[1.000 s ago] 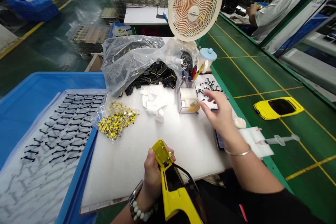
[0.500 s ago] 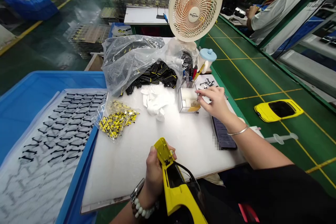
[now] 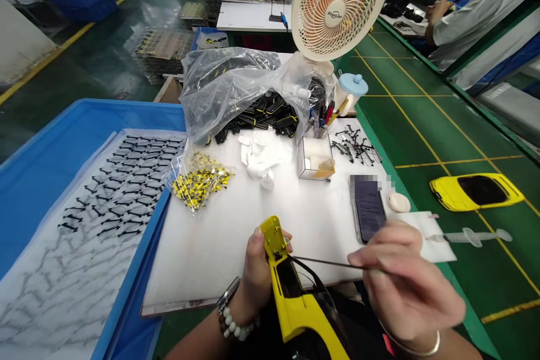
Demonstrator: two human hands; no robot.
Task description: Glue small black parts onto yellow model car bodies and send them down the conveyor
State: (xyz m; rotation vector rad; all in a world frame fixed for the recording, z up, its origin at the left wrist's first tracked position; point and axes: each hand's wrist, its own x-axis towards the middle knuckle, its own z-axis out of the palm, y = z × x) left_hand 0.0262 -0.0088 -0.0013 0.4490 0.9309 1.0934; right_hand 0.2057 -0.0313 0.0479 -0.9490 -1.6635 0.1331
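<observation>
My left hand is closed around the front of a yellow toy car body, tilted over the near edge of the table. A yellow flap stands raised at its end, by my thumb. My right hand pinches a thin dark rod, whose far tip reaches the car body near the base of the flap. Whether the tip touches it, I cannot tell. Beyond my right hand lies a phone.
A clear bag of small yellow-black parts lies left of a white cloth. Behind are black parts under plastic, a small box and a fan. A blue tray stands left; another yellow car body is at right.
My right hand has come back from beside the small box toward the car body and now holds the thin rod. The view has shifted slightly; my left hand keeps its hold.
</observation>
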